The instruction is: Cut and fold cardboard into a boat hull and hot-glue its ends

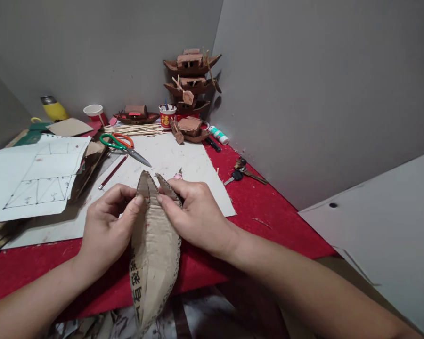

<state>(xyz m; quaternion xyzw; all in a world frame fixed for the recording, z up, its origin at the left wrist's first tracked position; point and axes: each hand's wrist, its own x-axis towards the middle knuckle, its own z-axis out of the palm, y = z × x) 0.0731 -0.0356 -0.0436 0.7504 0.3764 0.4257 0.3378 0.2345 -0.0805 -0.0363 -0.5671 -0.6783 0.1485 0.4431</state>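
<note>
Between my two hands is a long piece of corrugated cardboard [159, 249], folded up along its sides into a boat-like shape, with dark printed characters on its left side. Its far end is split into two pointed flaps. My left hand [115, 216] pinches the left flap between thumb and fingers. The right flap is gripped by my right hand [194, 212], thumb inside and fingers behind. Just beyond the far end lie green- and orange-handled scissors [136, 155] on a white sheet [183, 160]. A small pointed tip [178, 174] shows behind my right hand, mostly hidden.
Brown model boats [191, 63] are stacked at the back against the wall. A paper cup [167, 117], thin sticks [134, 129] and a glue tube [219, 135] stand or lie nearby. Drawn plans [45, 174] cover cardboard at left. Keys [245, 172] lie at right on red cloth [275, 212].
</note>
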